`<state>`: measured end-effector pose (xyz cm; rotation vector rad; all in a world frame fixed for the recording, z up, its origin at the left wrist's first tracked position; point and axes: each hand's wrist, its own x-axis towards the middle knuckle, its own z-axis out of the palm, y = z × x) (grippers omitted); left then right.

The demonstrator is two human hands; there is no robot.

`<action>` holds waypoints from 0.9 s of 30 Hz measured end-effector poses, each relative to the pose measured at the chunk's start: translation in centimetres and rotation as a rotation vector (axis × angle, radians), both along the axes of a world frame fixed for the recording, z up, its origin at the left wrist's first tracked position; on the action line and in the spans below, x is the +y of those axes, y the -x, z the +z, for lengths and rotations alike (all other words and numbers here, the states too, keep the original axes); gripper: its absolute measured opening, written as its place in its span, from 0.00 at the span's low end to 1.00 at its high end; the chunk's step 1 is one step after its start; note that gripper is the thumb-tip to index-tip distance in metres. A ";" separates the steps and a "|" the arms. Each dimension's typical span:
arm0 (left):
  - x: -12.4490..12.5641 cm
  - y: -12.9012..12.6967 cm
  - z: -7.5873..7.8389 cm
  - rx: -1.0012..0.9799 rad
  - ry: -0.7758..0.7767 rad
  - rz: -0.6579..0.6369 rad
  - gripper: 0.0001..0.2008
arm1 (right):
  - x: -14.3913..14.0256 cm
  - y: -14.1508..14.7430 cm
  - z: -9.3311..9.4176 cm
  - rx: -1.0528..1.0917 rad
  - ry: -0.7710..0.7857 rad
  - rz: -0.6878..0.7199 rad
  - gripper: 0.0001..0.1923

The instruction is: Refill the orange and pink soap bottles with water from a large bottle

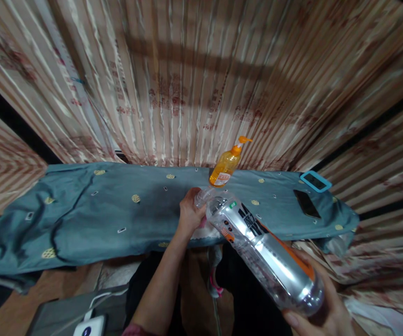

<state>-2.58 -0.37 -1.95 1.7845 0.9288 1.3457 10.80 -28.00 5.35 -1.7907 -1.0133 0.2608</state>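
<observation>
A large clear plastic bottle (257, 247) with a silver, black and orange label lies slantwise in front of me, above my lap. My right hand (322, 298) is closed around its base at the lower right. At the upper left end, my left hand (189, 212) is closed on the clear narrow part of the bottle; the fingertips are partly hidden. Just beyond this end stands a pump bottle (225, 165) of yellow-orange liquid with an orange pump head. Something white and pink (206, 228) shows below my left hand, too covered to name.
A green patterned cloth (92, 210) covers the long table. A blue-framed device (315, 181) and a dark phone (306, 203) lie at its right end. A white device (89, 325) with a cable sits at lower left. Pleated curtains (173, 93) hang behind.
</observation>
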 end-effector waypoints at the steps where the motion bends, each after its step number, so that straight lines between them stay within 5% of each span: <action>1: 0.0 0.0 0.0 0.006 -0.003 -0.001 0.17 | 0.0 0.1 0.0 0.000 -0.006 0.003 0.36; 6: 0.1 0.0 -0.1 0.014 -0.013 0.003 0.16 | -0.2 -0.7 -0.2 -0.044 -0.018 0.045 0.36; 11: 0.1 -0.1 -0.4 -0.001 -0.027 0.011 0.16 | -0.5 -2.1 -0.5 -0.217 0.004 0.229 0.39; 16: 0.1 0.0 -0.3 0.002 -0.006 -0.003 0.14 | -0.2 -0.2 0.1 -0.017 0.017 -0.004 0.37; 27: -0.1 0.0 -0.2 0.023 0.003 0.010 0.15 | -0.2 -1.4 -0.5 -0.109 -0.026 0.088 0.35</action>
